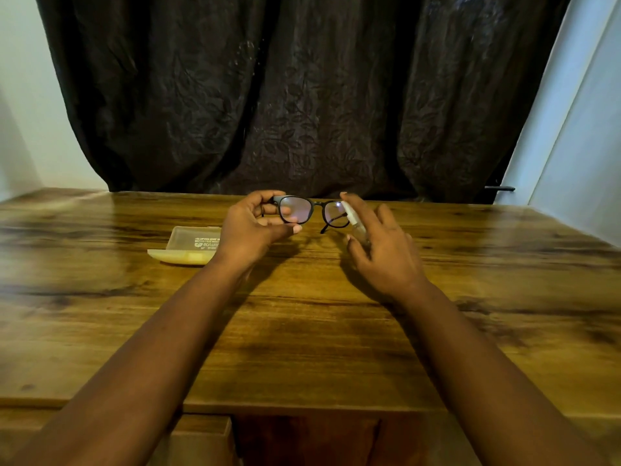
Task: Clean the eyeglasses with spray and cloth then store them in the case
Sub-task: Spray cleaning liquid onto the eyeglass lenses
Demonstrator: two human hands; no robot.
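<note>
Black-framed eyeglasses hover above the wooden table, lenses facing me. My left hand pinches the frame's left end between thumb and fingers. In my right hand is a small clear spray bottle, tilted, with its white top close to the right lens and my index finger on top of it. An open translucent yellowish glasses case lies on the table left of my left hand. No cloth is visible.
A dark patterned curtain hangs behind the table's far edge. Pale walls stand on both sides, with a dark handle at the right. The table's near edge has a recess with a drawer-like opening below.
</note>
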